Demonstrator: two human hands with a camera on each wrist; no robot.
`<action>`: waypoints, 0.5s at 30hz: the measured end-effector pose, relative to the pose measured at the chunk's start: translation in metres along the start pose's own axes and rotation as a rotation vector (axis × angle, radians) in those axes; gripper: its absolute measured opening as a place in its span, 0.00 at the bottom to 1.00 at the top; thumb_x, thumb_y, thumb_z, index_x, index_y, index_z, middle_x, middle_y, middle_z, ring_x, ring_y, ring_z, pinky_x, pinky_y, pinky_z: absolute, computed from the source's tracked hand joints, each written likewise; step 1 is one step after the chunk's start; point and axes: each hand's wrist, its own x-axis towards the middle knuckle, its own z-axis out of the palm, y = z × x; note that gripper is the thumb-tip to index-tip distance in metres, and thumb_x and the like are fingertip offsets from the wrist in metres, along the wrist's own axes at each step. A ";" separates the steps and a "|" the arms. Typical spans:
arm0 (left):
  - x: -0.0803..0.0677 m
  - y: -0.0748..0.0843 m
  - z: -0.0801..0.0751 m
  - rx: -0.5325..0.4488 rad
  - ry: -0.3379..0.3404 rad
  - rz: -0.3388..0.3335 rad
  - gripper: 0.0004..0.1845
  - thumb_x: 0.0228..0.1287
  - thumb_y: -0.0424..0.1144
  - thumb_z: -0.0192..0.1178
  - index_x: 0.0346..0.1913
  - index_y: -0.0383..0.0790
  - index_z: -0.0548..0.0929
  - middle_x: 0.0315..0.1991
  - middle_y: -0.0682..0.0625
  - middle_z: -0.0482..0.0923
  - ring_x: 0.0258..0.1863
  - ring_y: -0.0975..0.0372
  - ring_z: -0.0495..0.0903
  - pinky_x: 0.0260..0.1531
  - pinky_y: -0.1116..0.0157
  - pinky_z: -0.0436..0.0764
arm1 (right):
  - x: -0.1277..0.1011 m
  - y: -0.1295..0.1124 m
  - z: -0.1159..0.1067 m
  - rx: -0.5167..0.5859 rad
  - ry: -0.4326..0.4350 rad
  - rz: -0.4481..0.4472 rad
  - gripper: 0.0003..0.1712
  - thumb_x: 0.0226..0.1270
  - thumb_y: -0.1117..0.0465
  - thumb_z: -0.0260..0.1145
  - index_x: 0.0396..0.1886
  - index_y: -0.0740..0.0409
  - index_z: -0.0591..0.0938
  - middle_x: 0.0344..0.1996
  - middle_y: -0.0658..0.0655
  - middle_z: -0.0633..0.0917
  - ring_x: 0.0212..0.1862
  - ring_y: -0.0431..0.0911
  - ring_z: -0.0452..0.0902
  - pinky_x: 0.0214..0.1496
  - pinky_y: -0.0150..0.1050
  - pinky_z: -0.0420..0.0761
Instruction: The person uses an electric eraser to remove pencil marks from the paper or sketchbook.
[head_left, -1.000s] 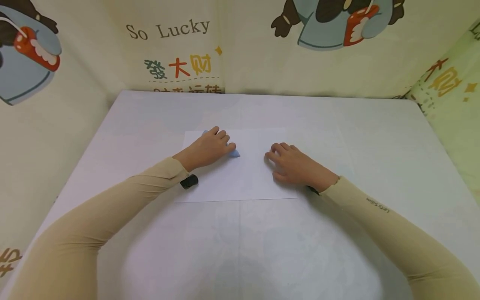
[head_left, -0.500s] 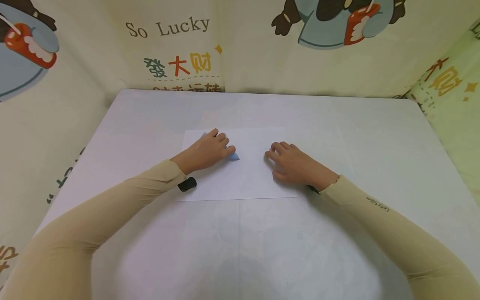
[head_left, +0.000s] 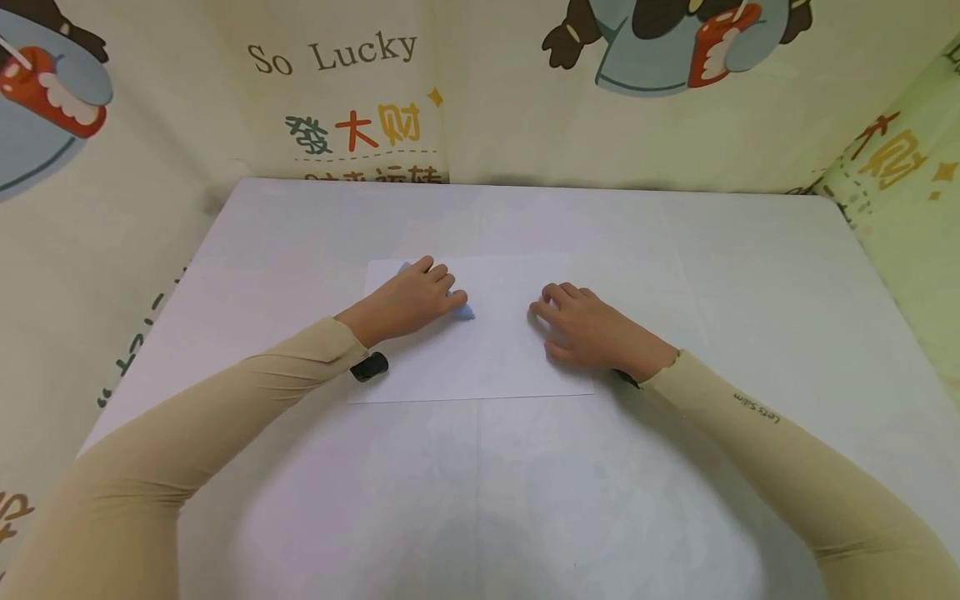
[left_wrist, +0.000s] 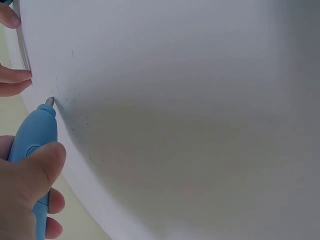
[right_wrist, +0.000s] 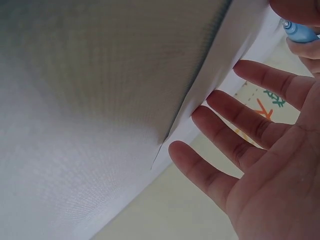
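Note:
A white sheet of paper (head_left: 495, 358) lies in the middle of the table (head_left: 480, 500). My left hand (head_left: 416, 298) grips a light blue pen (head_left: 465, 312) over the sheet's left part; the left wrist view shows the blue pen (left_wrist: 32, 145) with its tip touching the paper (left_wrist: 175, 100), thumb and fingers curled round the barrel. My right hand (head_left: 581, 321) rests on the sheet's right part with straight fingers (right_wrist: 235, 125) spread against the paper (right_wrist: 215, 75). Faint small marks dot the paper near the pen tip.
A small black object (head_left: 369, 367) lies beside my left wrist at the sheet's lower left corner. Patterned fabric walls (head_left: 337, 100) close in the table at the back and on both sides. The pale tablecloth stretches to every edge.
My left hand with the pen has shifted slightly left on the paper. The right hand has stayed in place.

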 end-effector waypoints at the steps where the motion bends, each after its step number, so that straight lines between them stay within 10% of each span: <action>1: 0.000 0.000 0.001 -0.002 0.002 0.001 0.08 0.61 0.30 0.60 0.40 0.42 0.73 0.33 0.46 0.81 0.32 0.56 0.74 0.37 0.62 0.69 | 0.000 0.000 0.000 0.000 0.001 -0.001 0.21 0.58 0.59 0.60 0.52 0.60 0.73 0.48 0.63 0.74 0.50 0.58 0.71 0.48 0.52 0.75; 15: 0.021 0.006 -0.001 -0.020 0.008 0.016 0.06 0.64 0.30 0.57 0.41 0.42 0.73 0.35 0.46 0.81 0.35 0.56 0.75 0.39 0.62 0.71 | -0.001 -0.001 -0.002 0.021 0.001 0.000 0.20 0.58 0.59 0.60 0.51 0.59 0.73 0.48 0.63 0.74 0.51 0.58 0.71 0.49 0.52 0.74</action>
